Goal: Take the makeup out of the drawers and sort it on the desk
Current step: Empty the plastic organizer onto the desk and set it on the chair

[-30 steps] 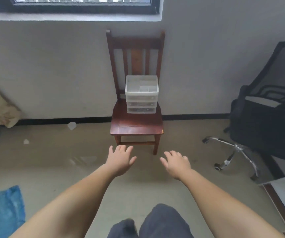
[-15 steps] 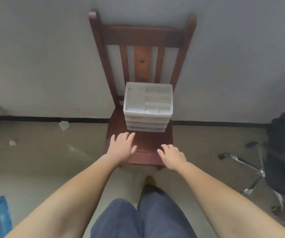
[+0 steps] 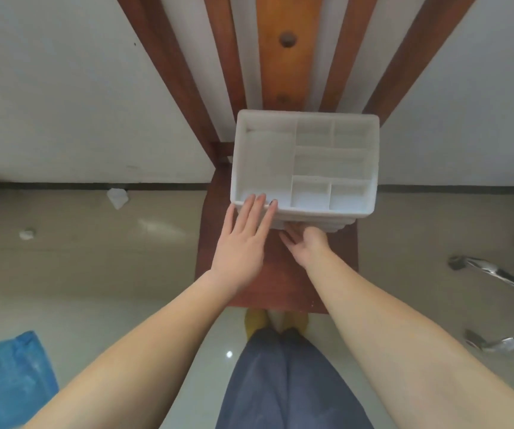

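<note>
A white plastic drawer organiser point(image 3: 268, 162) stands at the back of a wooden chair seat point(image 3: 277, 283). Its top tray has several compartments, and no makeup shows in them. Stacked drawer fronts point(image 3: 336, 226) peek out below the tray's front rim; their contents are hidden. My left hand point(image 3: 243, 243) lies flat with straight fingers, the tips touching the tray's front left rim. My right hand point(image 3: 307, 246) is lower, fingers stretched toward the drawer fronts, with the tips hidden beneath the overhang.
The chair's slatted back point(image 3: 283, 57) rises behind the organiser against a pale wall. An office chair's chrome base point(image 3: 497, 274) sits on the floor at right. A blue plastic bag point(image 3: 5, 379) lies at lower left, with crumpled paper scraps point(image 3: 117, 197) near the skirting.
I have stepped up close to the chair. Both hands moved forward from above the seat's front edge: the left now touches the tray rim and the right is at the drawer fronts.
</note>
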The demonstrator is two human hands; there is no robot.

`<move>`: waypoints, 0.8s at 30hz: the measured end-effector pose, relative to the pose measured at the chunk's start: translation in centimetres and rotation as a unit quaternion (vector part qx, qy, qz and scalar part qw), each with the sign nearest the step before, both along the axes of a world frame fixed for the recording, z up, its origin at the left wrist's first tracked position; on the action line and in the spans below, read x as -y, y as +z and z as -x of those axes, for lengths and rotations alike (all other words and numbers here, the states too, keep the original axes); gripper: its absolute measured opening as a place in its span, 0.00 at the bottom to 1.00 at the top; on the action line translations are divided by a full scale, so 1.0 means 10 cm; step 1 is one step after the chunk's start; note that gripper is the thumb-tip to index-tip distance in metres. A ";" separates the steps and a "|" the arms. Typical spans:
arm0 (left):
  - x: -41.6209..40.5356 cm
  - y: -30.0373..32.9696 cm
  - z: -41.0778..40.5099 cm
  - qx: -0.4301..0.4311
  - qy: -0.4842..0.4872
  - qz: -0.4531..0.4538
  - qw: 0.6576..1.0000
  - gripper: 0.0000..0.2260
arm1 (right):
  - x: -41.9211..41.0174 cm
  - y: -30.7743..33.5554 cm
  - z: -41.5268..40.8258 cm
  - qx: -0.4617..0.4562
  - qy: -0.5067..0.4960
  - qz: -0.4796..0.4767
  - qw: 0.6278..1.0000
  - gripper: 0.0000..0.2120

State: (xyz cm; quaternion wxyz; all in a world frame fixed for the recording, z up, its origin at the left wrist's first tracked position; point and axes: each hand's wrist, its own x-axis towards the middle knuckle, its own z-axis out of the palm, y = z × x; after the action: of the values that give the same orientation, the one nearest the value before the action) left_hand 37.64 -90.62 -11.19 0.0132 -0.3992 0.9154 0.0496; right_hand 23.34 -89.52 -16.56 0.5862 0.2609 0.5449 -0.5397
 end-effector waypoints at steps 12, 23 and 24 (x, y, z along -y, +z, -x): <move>0.45 0.32 0.23 0.014 -0.091 0.005 0.996 0.14 | -0.19 -0.15 -0.16 -0.001 -0.116 0.017 0.993 0.18; 0.47 0.36 0.23 0.070 -0.073 -0.040 0.994 0.13 | -1.29 -0.13 -0.49 0.053 -0.055 0.019 0.997 0.12; 0.46 0.36 0.24 0.053 -0.069 -0.045 0.995 0.13 | -1.29 -0.08 -0.45 0.053 -0.018 0.022 0.998 0.12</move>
State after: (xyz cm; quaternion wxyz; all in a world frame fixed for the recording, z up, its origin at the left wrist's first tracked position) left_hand 35.28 -95.26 -7.54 0.0829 -0.3365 0.9355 0.0684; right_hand 27.80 -76.62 -17.40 0.6101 0.2862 0.4960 -0.5476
